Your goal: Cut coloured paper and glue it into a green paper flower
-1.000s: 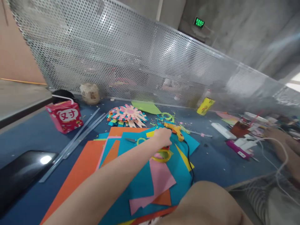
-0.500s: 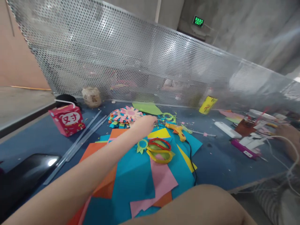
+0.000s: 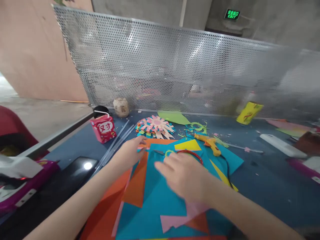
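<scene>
Screen: a perforated metal panel [image 3: 162, 66] stands along the far side, its right end running out of view.
Table: on the blue table [image 3: 265, 183] the left edge slants past the red carton [image 3: 103, 128]; from the black cord [image 3: 227, 170] to the cut-off purple device [image 3: 306, 170] at far right, the top shows widely, dotted with scraps.
Sheets: blue sheets [image 3: 162, 191] overlap an orange sheet [image 3: 107, 203] in the middle; forearms cover parts of both.
Phone: a dark slab [image 3: 81, 166], apparently a phone, lies left of the sheets, its lower part hard to make out.
Right hand: blurred, the right hand [image 3: 185, 176] is over the blue sheets, forefinger stretched and the rest bent; I can't tell whether it grips anything.
Left hand: the left hand [image 3: 128, 151] is by the orange sheet's upper end, thumb and fingers parted.
Flowers: a layered paper pile [image 3: 155, 126] sits beyond both hands.
Glue gun: the yellow glue gun [image 3: 208, 143] lies right of the scissors.
Scissors: the red handle [image 3: 196, 155] is partly hidden behind the right hand.
</scene>
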Motion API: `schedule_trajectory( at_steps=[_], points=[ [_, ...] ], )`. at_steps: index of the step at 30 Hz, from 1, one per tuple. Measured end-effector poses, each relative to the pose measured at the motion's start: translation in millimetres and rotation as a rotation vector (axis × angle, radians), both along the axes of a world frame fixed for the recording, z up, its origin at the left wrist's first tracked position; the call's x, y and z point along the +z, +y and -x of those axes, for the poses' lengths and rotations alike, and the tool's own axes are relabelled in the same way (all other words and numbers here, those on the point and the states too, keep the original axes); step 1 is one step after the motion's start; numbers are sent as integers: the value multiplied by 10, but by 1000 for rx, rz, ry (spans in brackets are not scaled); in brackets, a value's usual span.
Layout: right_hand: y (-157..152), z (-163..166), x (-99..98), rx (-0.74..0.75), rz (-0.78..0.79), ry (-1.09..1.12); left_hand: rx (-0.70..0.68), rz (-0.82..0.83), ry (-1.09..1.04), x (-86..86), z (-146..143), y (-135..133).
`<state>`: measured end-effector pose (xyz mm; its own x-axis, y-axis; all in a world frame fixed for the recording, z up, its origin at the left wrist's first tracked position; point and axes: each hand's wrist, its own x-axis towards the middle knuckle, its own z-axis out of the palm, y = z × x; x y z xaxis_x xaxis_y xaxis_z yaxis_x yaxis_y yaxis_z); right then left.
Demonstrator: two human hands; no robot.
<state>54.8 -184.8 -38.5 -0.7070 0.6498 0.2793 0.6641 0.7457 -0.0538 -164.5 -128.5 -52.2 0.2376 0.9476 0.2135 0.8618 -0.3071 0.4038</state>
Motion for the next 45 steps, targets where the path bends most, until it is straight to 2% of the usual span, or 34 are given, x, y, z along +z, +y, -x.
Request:
schedule_trajectory(
  at_steps=[1,4,7,15,27,35,41,45],
  points=[
    [136,-31,-23,31,6,-15,-4,-2,-6,-7,7,-1],
    [502,-196,-153,-68,13,53,-31,10,7,-65,-16,-25],
    [635,-299,-275,-123,75,83,-33,36,16,-137,-83,-89],
    [358,-85,-241,-54,178,40,38,61,-129,-237,-203,-166],
    [343,-55,-249,-22,206,8,26,258,-763,-341,-185,-54],
    [311,-47,-240,-45,187,-8,120,222,-715,-384,-170,61],
    [299,-74,-207,-43,195,-35,105,231,-727,-392,-177,89],
    [313,-151,-172,-71,214,-44,111,270,-745,-374,-161,201]
  ],
)
